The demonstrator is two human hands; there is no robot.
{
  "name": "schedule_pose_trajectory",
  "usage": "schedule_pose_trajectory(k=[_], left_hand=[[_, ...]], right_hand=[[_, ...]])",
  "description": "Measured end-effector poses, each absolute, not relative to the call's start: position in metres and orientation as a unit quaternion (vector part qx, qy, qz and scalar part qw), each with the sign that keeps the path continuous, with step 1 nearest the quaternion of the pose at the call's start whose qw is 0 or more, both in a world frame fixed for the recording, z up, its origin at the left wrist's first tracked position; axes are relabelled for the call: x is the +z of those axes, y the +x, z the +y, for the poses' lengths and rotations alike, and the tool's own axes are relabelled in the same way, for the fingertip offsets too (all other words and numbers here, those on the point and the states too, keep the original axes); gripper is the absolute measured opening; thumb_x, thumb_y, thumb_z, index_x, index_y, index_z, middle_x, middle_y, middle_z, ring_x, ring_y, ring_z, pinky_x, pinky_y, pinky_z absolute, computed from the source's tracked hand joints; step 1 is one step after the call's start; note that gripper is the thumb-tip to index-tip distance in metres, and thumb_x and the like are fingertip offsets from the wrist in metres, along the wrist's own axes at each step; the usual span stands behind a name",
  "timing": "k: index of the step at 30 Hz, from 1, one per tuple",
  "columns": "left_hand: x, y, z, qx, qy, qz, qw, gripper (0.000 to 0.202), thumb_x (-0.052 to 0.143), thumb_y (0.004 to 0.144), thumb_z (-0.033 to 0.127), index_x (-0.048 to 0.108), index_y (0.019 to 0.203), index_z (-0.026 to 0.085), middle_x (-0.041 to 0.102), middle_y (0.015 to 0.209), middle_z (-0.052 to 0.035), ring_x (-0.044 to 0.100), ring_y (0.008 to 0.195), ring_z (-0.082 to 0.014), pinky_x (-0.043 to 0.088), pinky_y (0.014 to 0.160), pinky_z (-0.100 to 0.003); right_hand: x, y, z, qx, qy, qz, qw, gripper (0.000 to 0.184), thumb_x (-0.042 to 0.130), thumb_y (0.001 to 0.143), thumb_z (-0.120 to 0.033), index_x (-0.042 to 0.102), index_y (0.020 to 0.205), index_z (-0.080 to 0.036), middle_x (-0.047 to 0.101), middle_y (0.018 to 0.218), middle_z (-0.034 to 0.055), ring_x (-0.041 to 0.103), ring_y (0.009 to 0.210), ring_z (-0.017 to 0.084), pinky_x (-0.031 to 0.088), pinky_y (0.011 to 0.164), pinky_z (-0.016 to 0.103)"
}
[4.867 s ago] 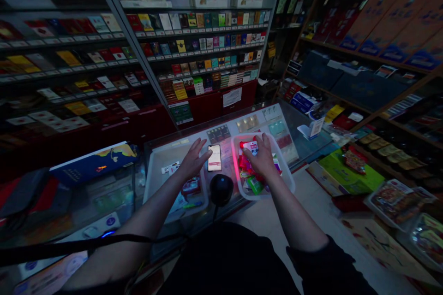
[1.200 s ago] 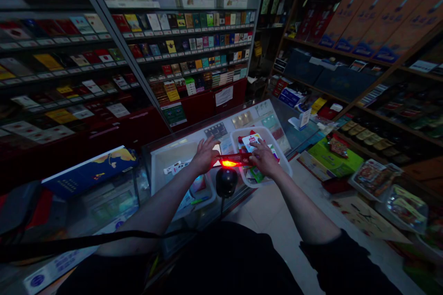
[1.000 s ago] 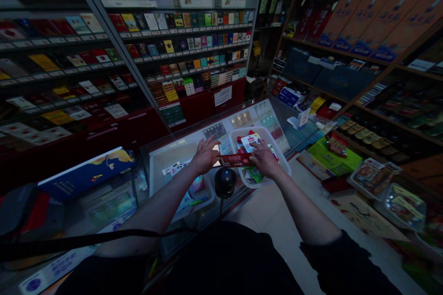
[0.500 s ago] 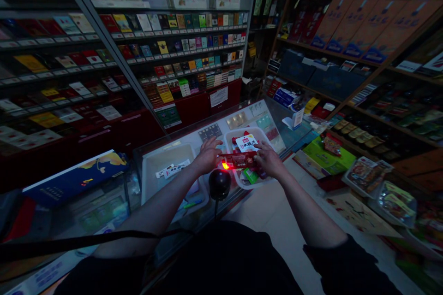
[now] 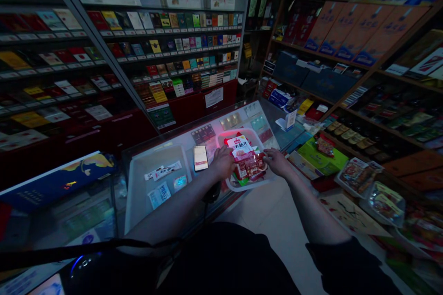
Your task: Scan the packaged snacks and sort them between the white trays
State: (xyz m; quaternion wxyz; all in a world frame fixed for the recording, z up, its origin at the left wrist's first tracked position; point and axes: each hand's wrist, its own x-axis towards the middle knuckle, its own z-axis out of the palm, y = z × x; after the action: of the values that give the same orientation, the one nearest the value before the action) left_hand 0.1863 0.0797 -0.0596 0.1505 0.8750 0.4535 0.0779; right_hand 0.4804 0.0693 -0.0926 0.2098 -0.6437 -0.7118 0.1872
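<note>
A red snack packet point(image 5: 249, 166) lies level over the right-hand white tray, held at its two ends. My left hand point(image 5: 223, 163) is closed at the packet's left end, my right hand point(image 5: 276, 162) at its right end with fingers pinched. Beneath the packet, the tray point(image 5: 226, 183) holds a white-and-pink snack packet point(image 5: 241, 146) and other small packets, partly covered. A black handheld scanner point(image 5: 212, 192) sits just below my left hand, mostly hidden by the wrist. To the left of that hand, a phone point(image 5: 200, 158) with a lit screen lies on the counter.
A second white tray point(image 5: 133, 193) with a few small packets stands left on the glass counter. Cigarette shelves point(image 5: 173, 46) rise behind it. A blue box point(image 5: 58, 175) lies far left. Right of me are a green box point(image 5: 323, 156) and packaged foods point(image 5: 358, 175).
The red packet has moved away from the scanner and lower over the right tray. My left hand has shifted right, the phone now shows, and the scanner's red glow has left the packet.
</note>
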Motion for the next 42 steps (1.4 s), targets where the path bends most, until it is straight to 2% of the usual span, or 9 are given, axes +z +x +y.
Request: schedule_pose_trajectory(k=[4,9,15,19,25,31,36,39,42], left_hand=[[-0.063,0.192,0.078,0.079,0.867,0.465,0.159,0.019,0.064,0.088,0.031,0.08,0.094,0.022,0.055,0.148,-0.0103,0.035,0.147,-0.0389,0.028,0.121,-0.063],[-0.063,0.178,0.078,0.121,0.853,0.484,0.15,0.015,0.067,0.085,0.027,0.08,0.092,0.025,0.056,0.148,-0.0084,0.038,0.146,-0.0379,0.03,0.121,-0.06],[-0.056,0.148,0.077,0.142,0.837,0.51,0.139,0.016,0.068,0.086,0.029,0.079,0.097,0.023,0.055,0.149,-0.0102,0.041,0.146,-0.0364,0.032,0.121,-0.058],[-0.049,0.117,0.074,0.149,0.823,0.531,0.132,0.017,0.067,0.087,0.028,0.078,0.097,0.022,0.054,0.15,-0.011,0.042,0.145,-0.0345,0.033,0.121,-0.056],[-0.05,0.042,0.058,0.136,0.791,0.585,0.116,0.021,0.062,0.089,0.034,0.075,0.101,0.024,0.055,0.15,-0.0097,0.044,0.144,-0.0332,0.035,0.12,-0.054],[-0.062,-0.039,0.031,0.05,0.752,0.648,0.109,0.031,0.061,0.087,0.034,0.072,0.113,0.021,0.061,0.144,-0.0126,0.055,0.135,-0.031,0.041,0.116,-0.047],[-0.07,-0.075,0.002,-0.037,0.741,0.662,0.103,0.044,0.067,0.082,0.032,0.066,0.124,0.02,0.069,0.131,-0.0156,0.058,0.13,-0.0369,0.04,0.113,-0.054],[-0.078,-0.084,-0.012,-0.064,0.739,0.661,0.109,0.048,0.07,0.079,0.03,0.064,0.127,0.022,0.067,0.135,-0.0168,0.049,0.139,-0.0409,0.031,0.116,-0.062],[-0.087,-0.086,-0.02,-0.09,0.741,0.655,0.115,0.061,0.074,0.076,0.031,0.058,0.135,0.022,0.063,0.142,-0.0185,0.044,0.144,-0.041,0.023,0.12,-0.063]], right_hand=[[-0.109,0.488,0.069,0.155,-0.669,-0.704,0.181,0.018,0.057,0.091,-0.024,0.074,0.091,-0.016,0.073,0.113,0.0145,0.064,0.111,0.026,0.048,0.102,0.04],[-0.127,0.488,0.062,0.127,-0.69,-0.687,0.189,0.022,0.058,0.092,-0.029,0.075,0.094,-0.015,0.065,0.134,0.0188,0.06,0.125,0.029,0.044,0.111,0.044],[-0.136,0.49,0.05,0.128,-0.703,-0.659,0.235,0.034,0.059,0.092,-0.04,0.075,0.11,-0.015,0.063,0.137,0.0189,0.057,0.13,0.031,0.042,0.114,0.047],[-0.124,0.487,0.05,0.107,-0.705,-0.649,0.266,0.042,0.057,0.093,-0.045,0.073,0.114,-0.012,0.059,0.14,0.0231,0.055,0.132,0.035,0.041,0.114,0.051],[-0.094,0.454,0.059,0.099,-0.67,-0.669,0.306,0.035,0.06,0.089,-0.037,0.073,0.112,-0.014,0.057,0.142,0.0215,0.051,0.134,0.037,0.037,0.116,0.056],[-0.067,0.37,0.054,0.117,-0.614,-0.706,0.333,0.034,0.06,0.091,-0.037,0.072,0.115,-0.016,0.056,0.143,0.018,0.048,0.138,0.035,0.036,0.12,0.052],[-0.056,0.279,0.046,0.165,-0.544,-0.749,0.34,0.03,0.065,0.089,-0.032,0.07,0.115,-0.02,0.053,0.148,0.0153,0.04,0.145,0.036,0.029,0.123,0.057],[-0.056,0.23,0.042,0.195,-0.505,-0.765,0.348,0.028,0.067,0.088,-0.029,0.07,0.115,-0.022,0.053,0.148,0.0132,0.035,0.149,0.036,0.026,0.124,0.06],[-0.058,0.189,0.036,0.231,-0.482,-0.774,0.339,0.028,0.068,0.088,-0.027,0.069,0.115,-0.021,0.052,0.149,0.0143,0.033,0.149,0.035,0.025,0.124,0.059]])
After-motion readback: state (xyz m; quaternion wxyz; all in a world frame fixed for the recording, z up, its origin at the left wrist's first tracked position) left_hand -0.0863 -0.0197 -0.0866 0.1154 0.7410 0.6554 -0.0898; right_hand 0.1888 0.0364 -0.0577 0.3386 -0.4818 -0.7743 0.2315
